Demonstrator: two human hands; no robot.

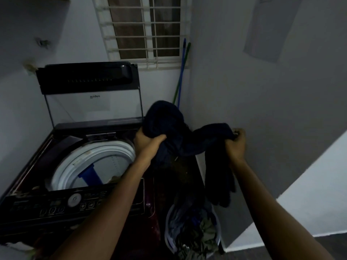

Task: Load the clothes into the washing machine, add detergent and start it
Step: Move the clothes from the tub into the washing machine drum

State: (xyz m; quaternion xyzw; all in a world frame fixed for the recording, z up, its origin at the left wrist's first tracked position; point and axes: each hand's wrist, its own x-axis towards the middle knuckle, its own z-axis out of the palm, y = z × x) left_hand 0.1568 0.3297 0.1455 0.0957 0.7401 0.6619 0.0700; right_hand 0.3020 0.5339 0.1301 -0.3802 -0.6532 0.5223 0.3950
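A dark top-loading washing machine (28, 184) stands at the left with its glass lid (93, 102) raised. Its white drum rim (90, 156) shows, with a blue part inside. I hold a dark navy garment (180, 136) stretched in the air just right of the drum. My left hand (148, 141) grips one bunched end beside the drum's right edge. My right hand (235, 143) grips the other end, and a length of cloth hangs down from it. Below, on the floor, a laundry basket (169, 220) holds several more clothes.
The machine's control panel (75, 203) with a round dial runs along its front edge. A barred window (144, 30) is behind the machine. Blue and green broom handles (181, 77) lean in the corner. A white wall stands close on the right.
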